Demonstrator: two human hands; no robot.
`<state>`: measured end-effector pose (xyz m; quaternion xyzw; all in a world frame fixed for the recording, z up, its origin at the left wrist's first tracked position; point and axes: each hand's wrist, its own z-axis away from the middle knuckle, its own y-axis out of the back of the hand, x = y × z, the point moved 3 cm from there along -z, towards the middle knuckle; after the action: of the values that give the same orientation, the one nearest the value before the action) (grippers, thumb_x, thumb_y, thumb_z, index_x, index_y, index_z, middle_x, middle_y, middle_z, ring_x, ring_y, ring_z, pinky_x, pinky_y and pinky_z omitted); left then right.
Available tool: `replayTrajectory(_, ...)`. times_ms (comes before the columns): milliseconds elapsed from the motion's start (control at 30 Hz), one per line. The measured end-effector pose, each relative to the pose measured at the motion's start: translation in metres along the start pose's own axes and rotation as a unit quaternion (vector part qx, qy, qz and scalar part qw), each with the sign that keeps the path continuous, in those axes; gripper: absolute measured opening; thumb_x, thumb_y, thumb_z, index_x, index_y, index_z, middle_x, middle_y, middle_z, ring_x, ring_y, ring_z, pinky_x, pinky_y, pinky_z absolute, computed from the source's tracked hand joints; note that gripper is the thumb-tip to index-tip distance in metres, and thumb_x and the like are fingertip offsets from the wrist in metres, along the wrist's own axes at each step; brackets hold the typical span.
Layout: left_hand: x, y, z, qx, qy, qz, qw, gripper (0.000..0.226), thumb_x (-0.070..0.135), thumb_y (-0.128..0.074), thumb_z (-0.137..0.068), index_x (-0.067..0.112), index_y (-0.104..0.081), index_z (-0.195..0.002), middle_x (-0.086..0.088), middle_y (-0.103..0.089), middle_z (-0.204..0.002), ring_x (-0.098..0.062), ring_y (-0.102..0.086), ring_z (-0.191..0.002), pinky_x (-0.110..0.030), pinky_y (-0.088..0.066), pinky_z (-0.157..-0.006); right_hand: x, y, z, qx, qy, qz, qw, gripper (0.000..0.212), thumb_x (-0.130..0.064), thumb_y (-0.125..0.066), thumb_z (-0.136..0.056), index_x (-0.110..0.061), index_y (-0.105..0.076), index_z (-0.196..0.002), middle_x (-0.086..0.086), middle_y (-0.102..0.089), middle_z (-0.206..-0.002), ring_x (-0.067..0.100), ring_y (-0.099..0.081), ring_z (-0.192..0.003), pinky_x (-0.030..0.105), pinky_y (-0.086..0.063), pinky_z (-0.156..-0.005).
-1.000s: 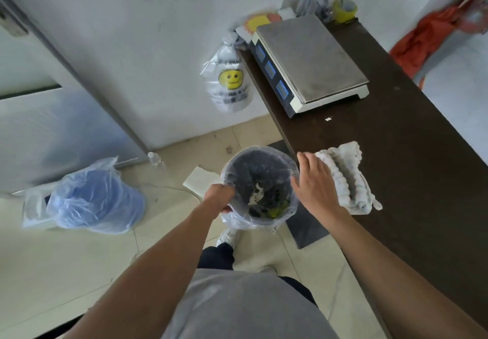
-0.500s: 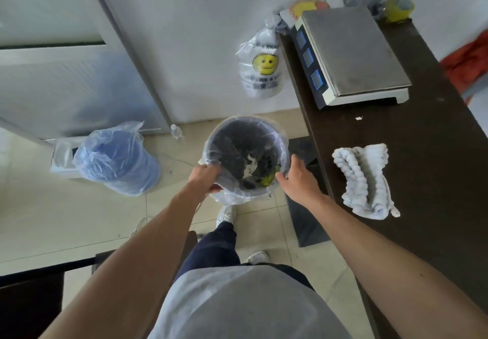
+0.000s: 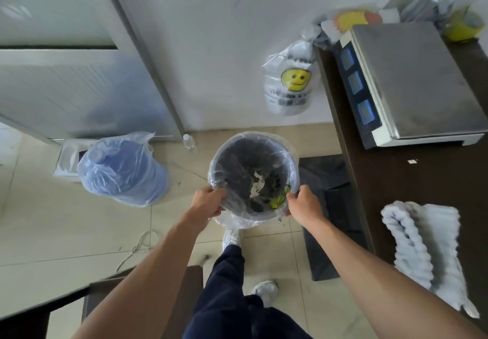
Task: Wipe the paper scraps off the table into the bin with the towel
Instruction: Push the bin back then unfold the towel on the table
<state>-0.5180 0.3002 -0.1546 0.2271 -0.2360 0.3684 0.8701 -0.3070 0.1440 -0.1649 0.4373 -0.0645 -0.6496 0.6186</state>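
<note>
Both hands hold the round bin [image 3: 239, 144], lined with a clear plastic bag, over the tiled floor left of the table. My left hand [image 3: 207, 202] grips its near left rim and my right hand [image 3: 303, 202] grips its near right rim. White and yellow-green scraps lie in the bin's bottom. The white ribbed towel [image 3: 425, 249] lies folded on the dark brown table [image 3: 422, 180], to the right of my right forearm, with nothing touching it. One small white paper scrap [image 3: 412, 161] sits on the table between the towel and the scale.
A steel platform scale [image 3: 412, 82] stands at the table's far end, with a yellow cup [image 3: 463, 26] behind it. A smiley-face plastic bag [image 3: 291, 82] hangs beside the table. A blue bagged water jug [image 3: 124, 169] and a dark mat [image 3: 330, 206] are on the floor.
My right hand left the towel and took hold of the bin's right rim. The bin moved left, away from the table edge, now held in both hands.
</note>
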Motion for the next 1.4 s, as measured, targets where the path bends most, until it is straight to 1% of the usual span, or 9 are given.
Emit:
replayTrajectory(167, 0.02, -0.001, -0.066, 0.003, -0.015, -0.033, 0.999, 0.02, 0.02, -0.064, -0.095, 0.007, -0.07, -0.109, -0.014, -0.072, -0.106, -0.022, -0.068, -0.085, -0.041, -0.058, -0.09, 0.0, -0.027, -0.064, -0.005, -0.054, -0.06, 0.997, 0.02, -0.02, -0.049, -0.1, -0.009, -0.05, -0.117, 0.002, -0.065, -0.085, 0.017, -0.073, -0.065, 0.043, -0.062, -0.071)
replayTrajectory(300, 0.017, -0.013, -0.126, -0.004, 0.009, -0.026, 1.0, 0.012, 0.024, -0.062, -0.099, 0.012, -0.066, -0.099, -0.009, -0.069, -0.099, -0.02, -0.066, -0.086, -0.036, -0.058, -0.085, 0.006, -0.054, -0.124, -0.009, -0.079, -0.063, 0.995, 0.018, -0.022, -0.049, -0.099, -0.012, -0.05, -0.115, 0.0, -0.065, -0.085, 0.019, -0.074, -0.067, 0.044, -0.062, -0.074)
replayTrajectory(500, -0.017, -0.031, -0.221, -0.01, 0.055, -0.026, 0.998, 0.031, 0.036, -0.061, -0.099, 0.008, -0.066, -0.111, -0.009, -0.07, -0.105, -0.028, -0.069, -0.099, -0.04, -0.057, -0.091, 0.033, -0.103, -0.213, 0.007, -0.089, -0.026, 0.996, 0.016, -0.028, -0.052, -0.097, -0.018, -0.05, -0.11, 0.003, -0.066, -0.095, 0.022, -0.072, -0.075, 0.044, -0.061, -0.072)
replayTrajectory(733, -0.054, -0.068, -0.307, -0.036, 0.1, -0.026, 0.994, 0.027, 0.013, -0.06, -0.095, 0.006, -0.06, -0.121, -0.012, -0.067, -0.105, -0.024, -0.061, -0.083, -0.035, -0.047, -0.075, 0.078, -0.156, -0.296, 0.029, -0.177, -0.043, 0.983, 0.025, -0.013, -0.05, -0.086, -0.015, -0.056, -0.11, 0.009, -0.068, -0.097, 0.027, -0.071, -0.076, 0.044, -0.062, -0.07)
replayTrajectory(867, -0.072, -0.082, -0.348, -0.046, 0.118, -0.022, 0.992, 0.032, 0.018, -0.067, -0.077, 0.011, -0.063, -0.108, -0.014, -0.065, -0.105, -0.027, -0.06, -0.088, -0.04, -0.053, -0.081, 0.094, -0.176, -0.336, 0.048, -0.178, -0.012, 0.983, 0.025, -0.014, -0.051, -0.087, -0.016, -0.058, -0.111, 0.009, -0.069, -0.095, 0.028, -0.07, -0.077, 0.043, -0.061, -0.07)
replayTrajectory(967, -0.09, -0.088, -0.374, -0.052, 0.135, -0.03, 0.989, 0.024, 0.013, -0.064, -0.089, 0.011, -0.065, -0.113, -0.011, -0.064, -0.103, -0.026, -0.057, -0.089, -0.036, -0.047, -0.077, 0.102, -0.19, -0.357, 0.057, -0.167, 0.012, 0.984, 0.023, -0.015, -0.05, -0.089, -0.017, -0.057, -0.111, 0.007, -0.069, -0.095, 0.028, -0.069, -0.08, 0.041, -0.06, -0.072)
replayTrajectory(1100, -0.114, -0.096, -0.406, -0.051, 0.156, 0.007, 0.986, 0.029, 0.006, -0.057, -0.096, 0.012, -0.06, -0.125, -0.008, -0.068, -0.101, -0.025, -0.064, -0.085, -0.031, -0.048, -0.073, 0.113, -0.213, -0.381, 0.069, -0.154, -0.005, 0.986, 0.016, -0.018, -0.05, -0.093, -0.02, -0.055, -0.108, 0.005, -0.066, -0.095, 0.029, -0.069, -0.083, 0.047, -0.06, -0.077)
replayTrajectory(1233, -0.128, -0.11, -0.428, -0.06, 0.173, 0.057, 0.982, 0.037, 0.003, -0.059, -0.096, 0.018, -0.054, -0.13, -0.007, -0.074, -0.114, -0.027, -0.073, -0.103, -0.04, -0.054, -0.095, 0.125, -0.23, -0.4, 0.081, -0.154, -0.024, 0.984, 0.015, -0.022, -0.052, -0.092, -0.024, -0.054, -0.106, 0.006, -0.065, -0.096, 0.032, -0.069, -0.083, 0.048, -0.06, -0.075)
replayTrajectory(1400, -0.14, -0.12, -0.448, -0.067, 0.169, 0.061, 0.981, 0.034, 0.002, -0.055, -0.098, 0.02, -0.055, -0.127, -0.007, -0.075, -0.113, -0.025, -0.072, -0.094, -0.032, -0.053, -0.08, 0.136, -0.236, -0.419, 0.078, -0.157, -0.012, 0.985, 0.016, -0.02, -0.052, -0.095, -0.023, -0.054, -0.11, 0.007, -0.065, -0.099, 0.034, -0.069, -0.084, 0.048, -0.061, -0.075)
